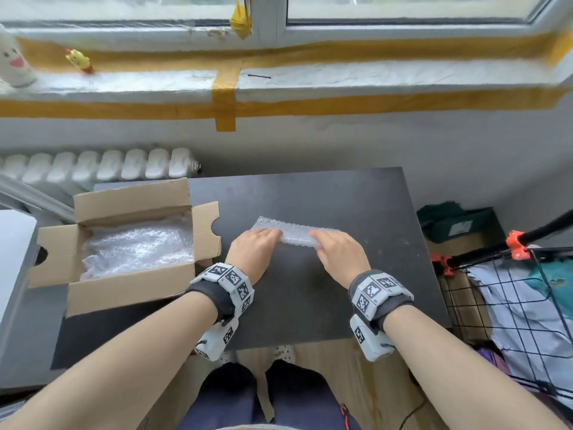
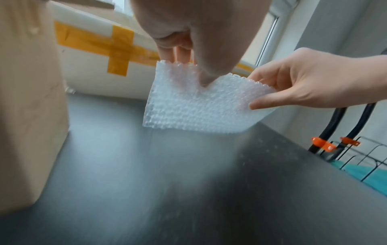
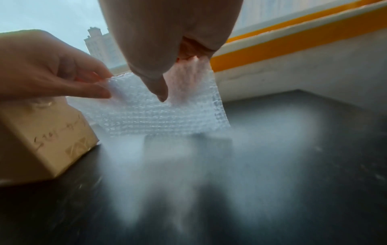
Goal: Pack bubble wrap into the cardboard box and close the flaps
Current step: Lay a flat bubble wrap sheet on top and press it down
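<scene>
A small clear bubble wrap sheet point(image 1: 294, 232) hangs just above the dark table point(image 1: 356, 206), held by both hands. My left hand point(image 1: 255, 243) pinches its left top edge, thumb in front and fingers behind. My right hand point(image 1: 333, 246) pinches the right top edge the same way. In the wrist views the bubble wrap sheet point(image 2: 199, 106) point(image 3: 159, 114) hangs upright, its lower edge close to the table. The open cardboard box point(image 1: 74, 293) stands at the table's left with all flaps up. A crumpled mass of bubble wrap point(image 1: 136, 246) lies inside it.
A white radiator point(image 1: 102, 166) and a taped windowsill point(image 1: 310, 79) lie beyond the table. Right of the table stand a wire basket with cloth point(image 1: 521, 299), black poles with orange clamps point(image 1: 516, 246) and a green box point(image 1: 459, 225). My legs show below the table's near edge.
</scene>
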A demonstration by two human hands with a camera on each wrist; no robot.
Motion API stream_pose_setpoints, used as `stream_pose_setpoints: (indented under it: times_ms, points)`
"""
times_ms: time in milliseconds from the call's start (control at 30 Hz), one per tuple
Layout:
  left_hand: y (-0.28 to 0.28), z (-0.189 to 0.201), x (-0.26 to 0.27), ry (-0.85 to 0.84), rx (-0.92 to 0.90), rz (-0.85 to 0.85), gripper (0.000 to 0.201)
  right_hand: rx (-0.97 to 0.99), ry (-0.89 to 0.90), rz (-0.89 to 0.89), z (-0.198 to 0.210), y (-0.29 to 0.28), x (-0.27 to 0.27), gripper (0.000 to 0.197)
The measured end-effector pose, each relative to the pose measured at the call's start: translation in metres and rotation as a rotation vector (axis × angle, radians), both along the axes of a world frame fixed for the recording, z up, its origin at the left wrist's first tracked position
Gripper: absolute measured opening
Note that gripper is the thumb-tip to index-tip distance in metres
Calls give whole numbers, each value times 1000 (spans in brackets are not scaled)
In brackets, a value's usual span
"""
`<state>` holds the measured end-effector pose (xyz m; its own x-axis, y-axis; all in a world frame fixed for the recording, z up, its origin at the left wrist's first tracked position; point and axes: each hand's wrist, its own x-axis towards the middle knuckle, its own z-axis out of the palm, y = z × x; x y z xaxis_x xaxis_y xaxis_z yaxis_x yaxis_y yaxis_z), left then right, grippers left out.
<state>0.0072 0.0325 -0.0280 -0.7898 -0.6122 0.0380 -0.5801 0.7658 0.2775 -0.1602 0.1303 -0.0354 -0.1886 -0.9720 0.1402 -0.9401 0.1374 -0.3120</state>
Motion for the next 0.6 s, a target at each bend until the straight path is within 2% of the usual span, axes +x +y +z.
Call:
stream_pose_setpoints:
  times_ms: [167, 333, 467, 600]
  points:
    - [-15, 51, -16, 89, -70, -13, 41, -80, 3, -133, 51, -17, -9, 21]
    - [-42, 110, -5, 231, -180, -27, 50, -225, -4, -128, 102, -47, -2, 23]
    - [-64, 139, 35, 321, -278, 45, 48, -387, 60, -48, 131, -72, 31, 22]
    - [-81, 143, 95, 308, -381, 42, 45, -466, 91, 59, 132, -100, 79, 28]
